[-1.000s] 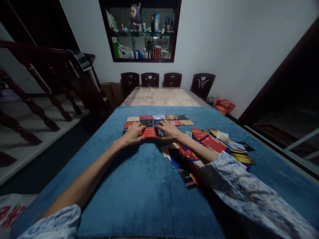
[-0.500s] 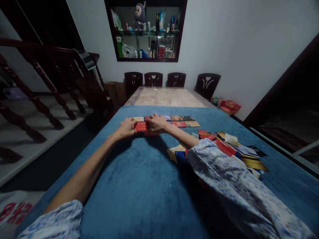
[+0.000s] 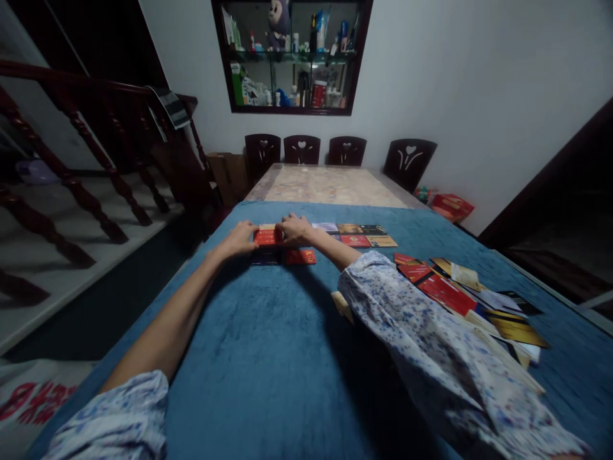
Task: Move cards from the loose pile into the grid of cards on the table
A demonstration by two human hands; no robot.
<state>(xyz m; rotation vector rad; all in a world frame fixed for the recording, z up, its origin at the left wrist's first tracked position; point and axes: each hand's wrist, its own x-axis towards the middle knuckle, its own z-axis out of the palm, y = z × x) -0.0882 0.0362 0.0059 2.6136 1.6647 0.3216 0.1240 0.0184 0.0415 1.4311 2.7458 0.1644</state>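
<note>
A red card (image 3: pixel 268 237) lies between my two hands, over the left end of the rows of cards. The fingers of my left hand (image 3: pixel 241 238) are at its left edge. My right hand (image 3: pixel 294 230) has curled fingers on its right edge and covers the cards beneath. Just nearer to me lie a dark card (image 3: pixel 265 258) and a red card with gold print (image 3: pixel 301 257). To the right of my right hand are a pale card (image 3: pixel 325 227), a gold-brown card (image 3: pixel 349 228), a black card (image 3: pixel 373 229), another red card (image 3: pixel 355 241) and a yellowish card (image 3: pixel 382 241).
A loose heap of cards (image 3: pixel 447 294) spreads over the right of the blue cloth (image 3: pixel 249 358), partly behind my right sleeve. One beige card (image 3: pixel 341 305) pokes out by that sleeve. Chairs (image 3: pixel 301 151) stand past the table's bare far end (image 3: pixel 325 183).
Both hands have shifted slightly leftward and away from me, with the red card between them. The dark card and gold-printed red card in front are now more exposed. My view has turned slightly.
</note>
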